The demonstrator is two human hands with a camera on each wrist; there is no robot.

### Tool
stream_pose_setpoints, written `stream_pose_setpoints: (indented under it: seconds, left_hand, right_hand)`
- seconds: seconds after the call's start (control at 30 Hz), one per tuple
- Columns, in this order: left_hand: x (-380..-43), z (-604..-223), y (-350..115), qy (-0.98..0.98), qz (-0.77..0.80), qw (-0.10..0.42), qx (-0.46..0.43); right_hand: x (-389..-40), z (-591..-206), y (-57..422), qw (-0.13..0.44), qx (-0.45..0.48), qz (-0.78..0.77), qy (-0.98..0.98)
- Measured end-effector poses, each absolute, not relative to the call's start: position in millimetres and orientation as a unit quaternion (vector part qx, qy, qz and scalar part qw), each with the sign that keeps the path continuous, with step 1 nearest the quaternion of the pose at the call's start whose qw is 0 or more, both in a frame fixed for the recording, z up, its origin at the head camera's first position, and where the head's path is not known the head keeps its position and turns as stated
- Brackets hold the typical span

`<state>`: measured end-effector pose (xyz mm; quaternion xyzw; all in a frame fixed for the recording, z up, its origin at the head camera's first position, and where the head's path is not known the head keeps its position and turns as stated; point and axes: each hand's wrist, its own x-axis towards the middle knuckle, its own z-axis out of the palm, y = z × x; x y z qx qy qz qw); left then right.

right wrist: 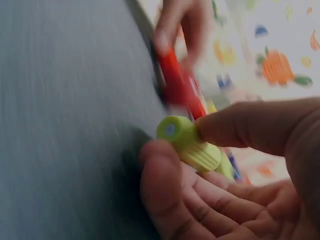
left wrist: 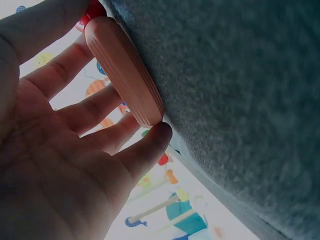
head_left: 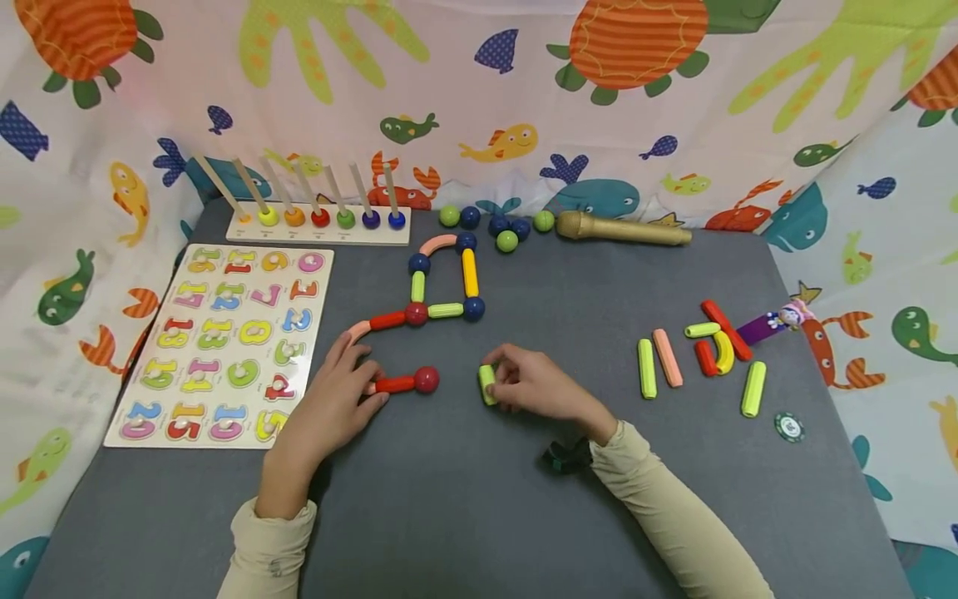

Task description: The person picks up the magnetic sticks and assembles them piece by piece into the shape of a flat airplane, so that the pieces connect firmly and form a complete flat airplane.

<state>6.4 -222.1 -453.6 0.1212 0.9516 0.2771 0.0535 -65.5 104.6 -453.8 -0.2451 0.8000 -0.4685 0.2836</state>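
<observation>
Green stick point(head_left: 487, 384): one, short, ribbed along its length, a pale disc set in the end nearest the wrist camera. Location: middle of the bench point(head_left: 464, 499), in the right hand point(head_left: 539, 384). Handling, as judged: light, stiff, probably plastic, not fragile; the ribs should limit slipping, and the disc may be a magnet. Best taken round the middle, ends left bare.

Peach stick point(left wrist: 125, 72): one, ribbed, beside the bench surface beneath the left hand point(head_left: 329, 408). Likely as light and rigid; hold at mid-length.

Red stick point(head_left: 394, 384) with red ball point(head_left: 427, 379) touching its far end. The ball would probably roll if loose; grip by the stick.

Right hand: thumb and forefinger nearly closed, pinching the green stick between them.

Left hand: partly closed, fingers spread and bent, thumb and fingers lightly about the peach stick, one fingertip at its end.
</observation>
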Motion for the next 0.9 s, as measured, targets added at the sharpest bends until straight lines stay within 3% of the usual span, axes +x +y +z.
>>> stream_pose_setpoints:
  seconds: [0.1,0.2,0.37,0.53,0.7,0.9]
  left_hand:
    - [4,-455,-219,0.955,0.264,0.043,0.128]
    - [1,-456,-214,0.957,0.251,0.034,0.14]
    - [-3,-455,-209,0.958,0.248,0.04,0.141]
    - [-3,-453,-209,0.958,0.251,0.057,0.129]
    - [-2,-453,-210,0.957,0.253,0.069,0.127]
    - [-2,-456,-210,0.954,0.257,0.072,0.135]
  right_hand:
    - [-57,-458,81,0.354,-0.223,-0.52,0.745]
    - [-52,-461,62,0.386,-0.197,-0.544,0.718]
    - [-48,-461,46,0.379,-0.173,-0.564,0.713]
    - [-49,-461,45,0.366,-0.206,-0.542,0.728]
    - [-75,-455,56,0.305,-0.242,-0.485,0.783]
    - [-138,-436,59,0.198,-0.197,-0.502,0.819]
